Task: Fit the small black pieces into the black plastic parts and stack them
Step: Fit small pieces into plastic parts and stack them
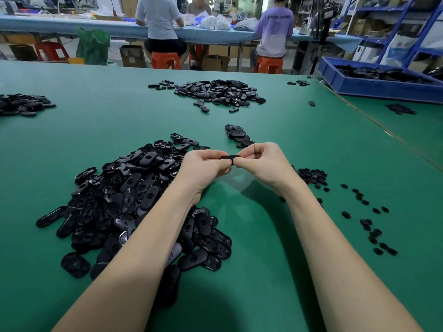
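A black oval plastic part (pixel 227 158) is held above the green table (pixel 275 236) between both hands. My left hand (pixel 203 167) pinches its left end and my right hand (pixel 263 164) pinches its right end, fingers curled over it. Whether a small piece sits in it is hidden by my fingers. A big heap of black oval parts (pixel 134 202) lies under my left forearm. Small black pieces (pixel 314 176) lie in a pile and scattered (pixel 371 226) to the right. A short row of stacked parts (pixel 237 136) lies just beyond my hands.
More heaps of black parts lie at the far middle (pixel 220 92) and far left (pixel 21 104). A blue bin (pixel 374 86) of black parts stands at the back right. People sit on orange stools (pixel 165 59) at another bench behind.
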